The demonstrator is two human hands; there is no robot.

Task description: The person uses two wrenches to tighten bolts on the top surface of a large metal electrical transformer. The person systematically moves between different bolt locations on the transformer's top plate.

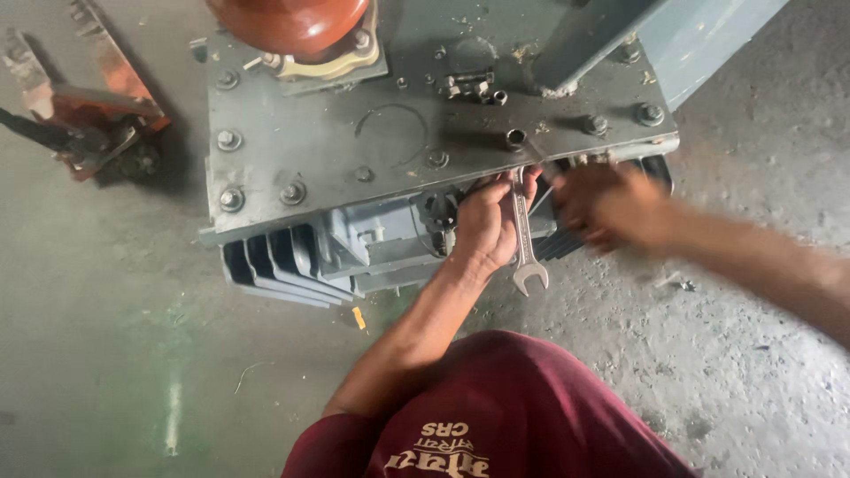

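- The open-ended spanner hangs upright just under the front edge of the grey steel cover plate.
- Our left hand is closed around its shank.
- Our right hand, blurred, reaches beneath that edge; we cannot tell its grip.
- A brown insulator stands on the plate; the unit rests on the concrete floor.

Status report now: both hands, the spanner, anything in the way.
Left hand gripping spanner under grey lid plate. Right hand blurred at plate edge, grip unclear. Cooling fins close left.
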